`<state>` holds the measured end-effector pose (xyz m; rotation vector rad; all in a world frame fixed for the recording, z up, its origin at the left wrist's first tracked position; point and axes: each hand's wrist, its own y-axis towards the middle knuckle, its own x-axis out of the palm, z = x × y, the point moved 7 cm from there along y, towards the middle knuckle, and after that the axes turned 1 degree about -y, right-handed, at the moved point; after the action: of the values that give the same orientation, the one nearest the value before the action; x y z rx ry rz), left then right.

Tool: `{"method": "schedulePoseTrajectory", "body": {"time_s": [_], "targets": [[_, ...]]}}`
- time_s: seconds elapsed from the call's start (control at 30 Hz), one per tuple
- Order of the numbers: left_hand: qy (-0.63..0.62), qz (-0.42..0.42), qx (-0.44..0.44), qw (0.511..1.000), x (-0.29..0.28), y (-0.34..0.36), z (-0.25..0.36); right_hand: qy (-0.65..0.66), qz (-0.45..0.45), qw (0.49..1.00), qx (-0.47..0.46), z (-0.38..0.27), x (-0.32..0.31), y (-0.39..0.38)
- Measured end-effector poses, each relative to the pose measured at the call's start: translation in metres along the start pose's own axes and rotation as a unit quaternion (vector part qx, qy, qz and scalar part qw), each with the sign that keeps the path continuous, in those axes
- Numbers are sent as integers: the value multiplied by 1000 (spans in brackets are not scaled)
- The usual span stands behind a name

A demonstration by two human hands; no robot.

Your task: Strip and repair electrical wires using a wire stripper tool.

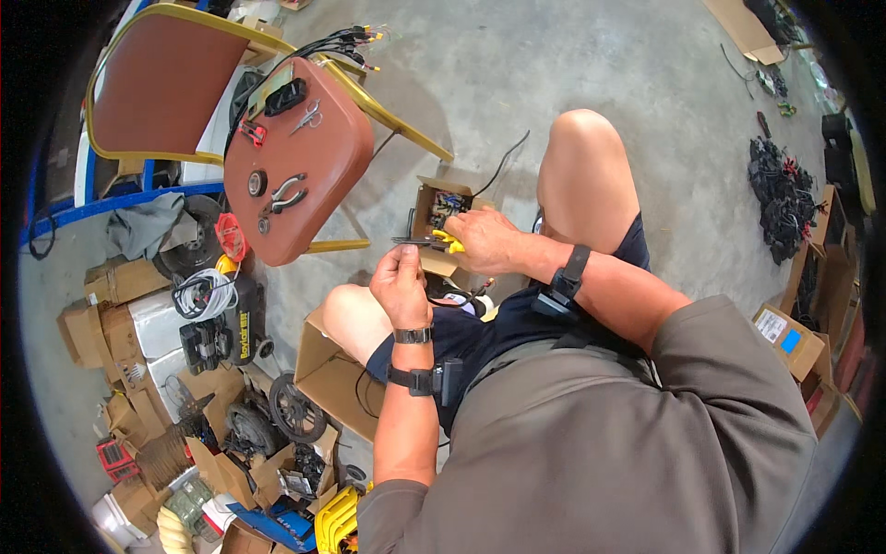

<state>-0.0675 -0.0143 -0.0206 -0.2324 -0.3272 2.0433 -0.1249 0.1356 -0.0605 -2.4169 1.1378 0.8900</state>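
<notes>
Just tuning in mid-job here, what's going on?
The person's right hand holds a yellow-handled hand tool, its dark end beside the pinched fingers of the left hand; what those fingers grip is too small to make out. Just beyond, a brown cardboard box stands open with small parts inside. To the left, a reddish-brown padded chair with a gold-coloured frame holds grey scissors and dark-handled pliers.

Two bare hands point(400, 284); one yellow-handled hand tool point(448, 242); one brown-padded, gold-framed chair point(325, 166). Within its seat's edges: one pair of silver metal scissors point(308, 117), one red utility knife point(253, 134), one pair of dark-handled metal pliers point(288, 197), two dark round roll-like objects point(257, 175). Two black wrist straps point(574, 266).
</notes>
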Motion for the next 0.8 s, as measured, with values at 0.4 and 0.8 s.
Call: {"method": "schedulePoseTrajectory", "body": {"time_s": [0.4,0.8], "targets": [[-189,-226,-66,953,28,-44,24,57,131,983,-115,-17,-27,0],[-50,-105,23,993,12,-11,27,31,73,997,-16,-1,-18,7]]}}
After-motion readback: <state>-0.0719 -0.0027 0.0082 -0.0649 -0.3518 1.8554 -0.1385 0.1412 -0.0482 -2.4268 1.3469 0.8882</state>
